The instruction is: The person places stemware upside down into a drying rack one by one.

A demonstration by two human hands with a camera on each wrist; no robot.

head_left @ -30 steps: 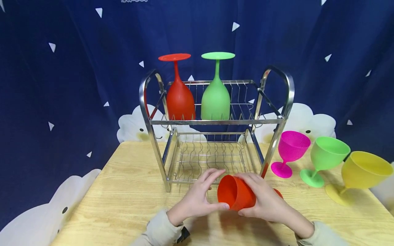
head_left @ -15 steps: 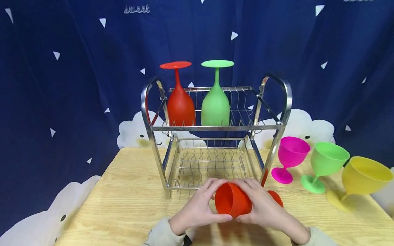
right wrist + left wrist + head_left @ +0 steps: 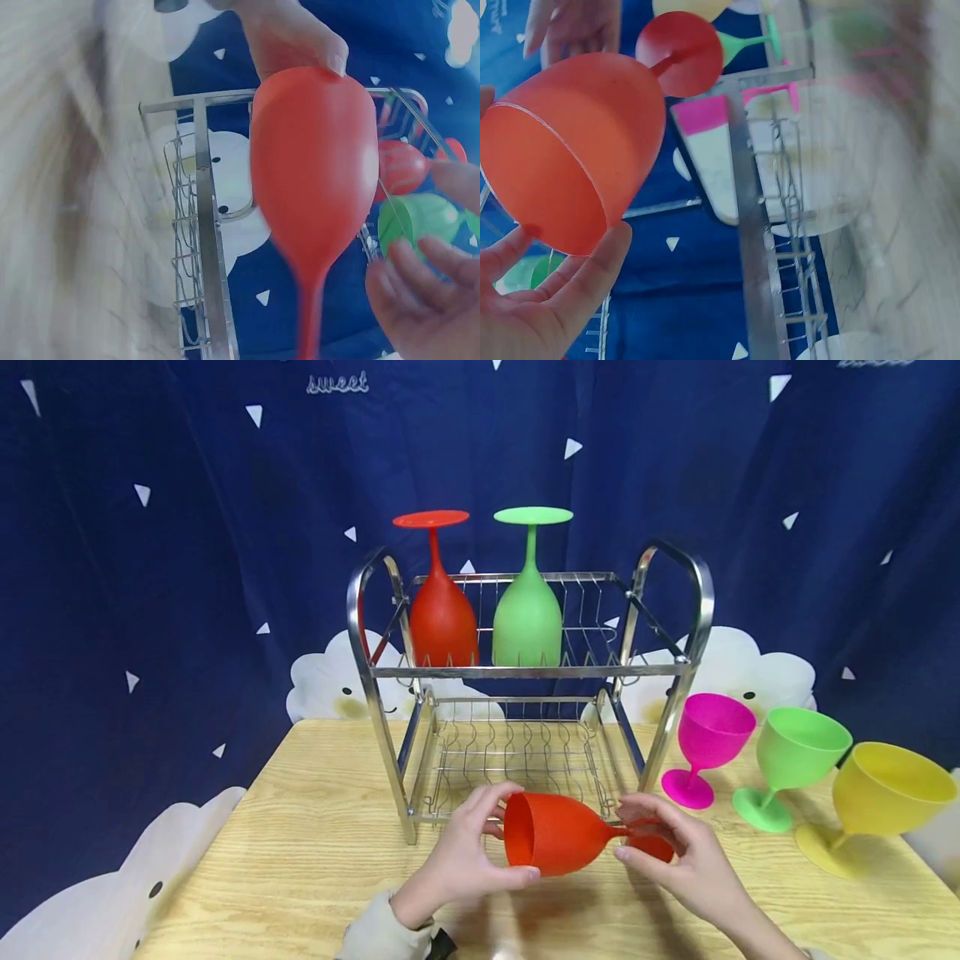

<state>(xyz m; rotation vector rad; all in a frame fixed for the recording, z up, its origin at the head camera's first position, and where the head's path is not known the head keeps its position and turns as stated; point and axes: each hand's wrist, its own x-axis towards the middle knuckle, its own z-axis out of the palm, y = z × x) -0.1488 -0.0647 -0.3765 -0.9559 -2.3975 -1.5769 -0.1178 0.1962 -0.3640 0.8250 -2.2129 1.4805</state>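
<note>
A red plastic goblet (image 3: 562, 837) lies sideways in the air above the table, its mouth to the left and its stem to the right. My left hand (image 3: 467, 853) holds it by the bowl near the rim, thumb at the front and fingers behind, as the left wrist view also shows around the bowl (image 3: 615, 127). About the stem and foot hovers my right hand (image 3: 686, 860), fingers loosely bent. In the right wrist view, those fingers (image 3: 401, 292) stand apart from the stem (image 3: 309, 315). Part of the goblet's foot is hidden behind the right hand.
A two-tier metal dish rack (image 3: 525, 672) stands behind the hands. Its upper tier bears an upside-down red goblet (image 3: 444, 618) and a green one (image 3: 527, 618). Upright on the right are magenta (image 3: 716, 731), green (image 3: 801, 747) and yellow (image 3: 888, 789) goblets.
My right hand has let go of the red goblet's bowl and moved right toward its stem. The goblet has turned more side-on, while my left hand has come onto its rim end.
</note>
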